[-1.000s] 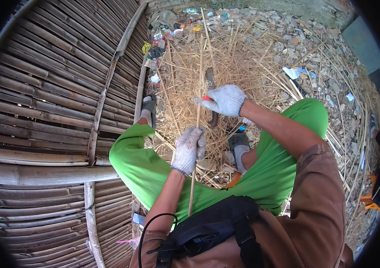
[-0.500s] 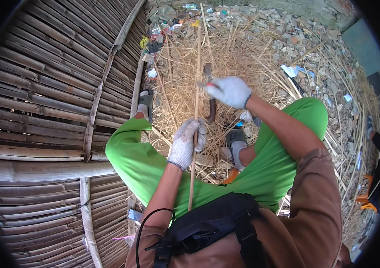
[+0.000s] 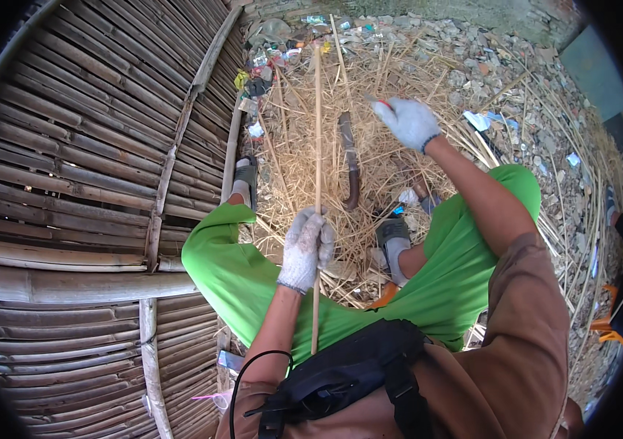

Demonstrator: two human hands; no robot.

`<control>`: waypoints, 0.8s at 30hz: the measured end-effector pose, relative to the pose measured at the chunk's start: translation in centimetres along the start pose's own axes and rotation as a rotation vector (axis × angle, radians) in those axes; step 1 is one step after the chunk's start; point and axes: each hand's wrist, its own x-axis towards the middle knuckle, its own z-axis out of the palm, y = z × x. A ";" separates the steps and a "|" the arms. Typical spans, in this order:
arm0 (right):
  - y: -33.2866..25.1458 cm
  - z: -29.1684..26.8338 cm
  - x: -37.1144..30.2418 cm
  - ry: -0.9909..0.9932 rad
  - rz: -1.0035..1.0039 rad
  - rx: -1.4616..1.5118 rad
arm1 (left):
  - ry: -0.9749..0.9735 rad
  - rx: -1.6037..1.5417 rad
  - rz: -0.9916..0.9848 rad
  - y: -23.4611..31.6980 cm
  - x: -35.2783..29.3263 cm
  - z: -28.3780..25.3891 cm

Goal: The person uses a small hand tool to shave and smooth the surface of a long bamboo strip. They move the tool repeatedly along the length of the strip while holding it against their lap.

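Observation:
My left hand [image 3: 306, 249], in a soiled white knit glove, is closed around a long thin bamboo stick [image 3: 318, 139]. The stick runs from my lap up over the straw, nearly straight away from me. My right hand [image 3: 409, 124], gloved too, grips a small knife [image 3: 383, 103] showing a bit of red at the handle. Its blade points left, apart from the stick. Between the stick and my right foot lies a machete [image 3: 349, 150] with a dark blade and a curved brown handle, on the shavings.
A bamboo slat wall [image 3: 92, 146] with a thick crossbar stands close on my left. Straw shavings [image 3: 297, 139] cover the ground between my feet, with rubble and litter beyond. Long bamboo strips [image 3: 546, 256] lie at right. Another person's leg and an orange stool [image 3: 608, 322] show at the right edge.
My right hand with the knife has moved away from the stick, to the right and slightly farther out. My left hand keeps hold of the stick, slightly turned.

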 end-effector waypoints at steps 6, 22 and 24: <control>-9.2 2.7 -6.3 -0.217 -0.430 0.132 | 0.084 0.062 0.010 -0.9 2.0 -1.4; -8.7 3.0 -6.0 -0.171 -0.437 0.173 | 0.052 0.098 0.027 -0.6 1.3 -0.2; -10.3 4.2 -8.0 -0.258 -0.573 0.146 | 0.032 0.089 0.022 -0.9 1.2 -0.1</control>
